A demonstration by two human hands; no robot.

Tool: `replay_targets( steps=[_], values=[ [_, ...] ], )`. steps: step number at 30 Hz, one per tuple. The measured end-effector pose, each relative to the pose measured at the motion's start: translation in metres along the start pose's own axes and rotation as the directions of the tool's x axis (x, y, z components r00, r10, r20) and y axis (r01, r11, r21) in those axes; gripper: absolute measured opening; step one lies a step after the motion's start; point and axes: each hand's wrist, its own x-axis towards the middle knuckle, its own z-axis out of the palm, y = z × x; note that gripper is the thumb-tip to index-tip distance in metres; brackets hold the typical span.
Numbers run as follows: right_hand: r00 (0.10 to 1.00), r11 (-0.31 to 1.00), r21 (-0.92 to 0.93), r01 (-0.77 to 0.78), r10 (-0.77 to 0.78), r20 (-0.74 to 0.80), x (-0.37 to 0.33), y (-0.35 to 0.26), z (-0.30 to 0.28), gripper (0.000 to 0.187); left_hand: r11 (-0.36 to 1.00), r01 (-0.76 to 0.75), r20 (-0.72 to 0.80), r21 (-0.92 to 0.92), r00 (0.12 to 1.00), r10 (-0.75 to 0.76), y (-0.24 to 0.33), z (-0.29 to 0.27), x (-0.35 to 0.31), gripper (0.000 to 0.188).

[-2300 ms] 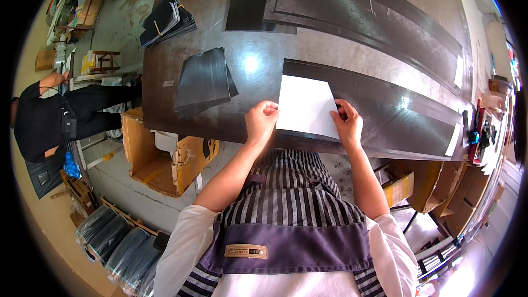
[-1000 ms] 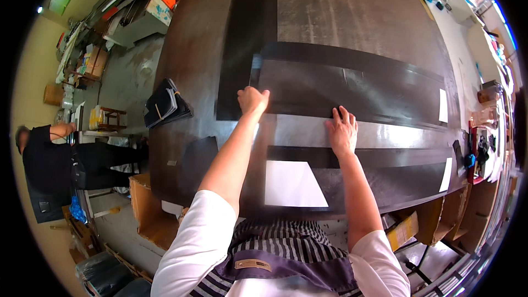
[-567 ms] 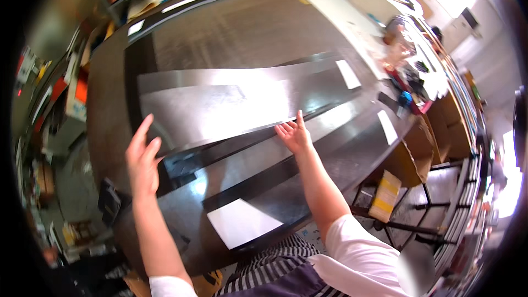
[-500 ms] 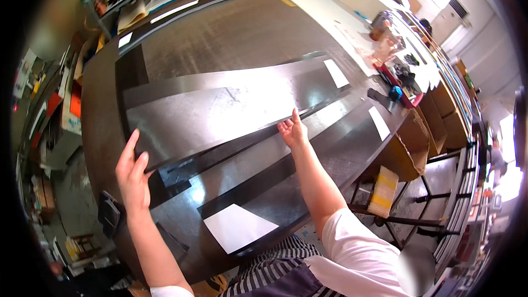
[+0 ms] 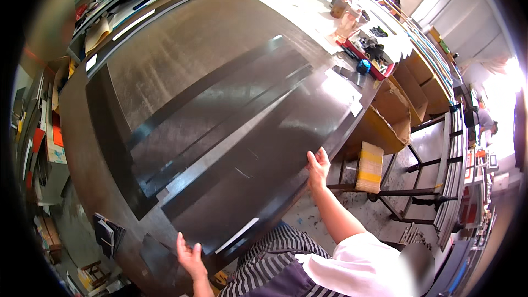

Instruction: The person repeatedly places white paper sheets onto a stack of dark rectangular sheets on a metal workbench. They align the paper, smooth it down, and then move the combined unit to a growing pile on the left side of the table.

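Observation:
A long, dark, glossy sheet lies slantwise along the table's near side, over another dark piece. A narrow strip of white paper shows at its near edge. My left hand is at the sheet's near left corner, thumb and fingers stretched apart. Farther right, my right hand is closed at the near edge, with thumb and fingers about the sheet; its undersides are hidden.
More dark strips lie beyond the sheet on the brown table. At the right stand a red tray, a blue tape measure and cardboard boxes. A stool with a yellow-striped seat stands below the table edge.
The sheet that both hands held raised over the table has come down toward me and lies flat, covering most of the white paper. Both hands moved nearer; the view shifted.

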Motion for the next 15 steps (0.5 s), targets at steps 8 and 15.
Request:
replay_targets(
  steps=[8, 15],
  values=[
    [0.975, 0.743, -0.643, 0.182, -0.222, 0.02, 0.038, 0.067, -0.089, 0.047, 0.951, 0.076, -0.059, 0.298, 0.996, -0.061, -0.054, 0.013, -0.034, 0.07],
    [0.958, 0.539, -0.819, 0.195, -0.283, 0.042, 0.043, 0.062, -0.1, 0.065, 0.816, -0.038, -0.121, 0.576, 0.984, 0.131, -0.059, 0.022, -0.037, 0.072]
  ],
)
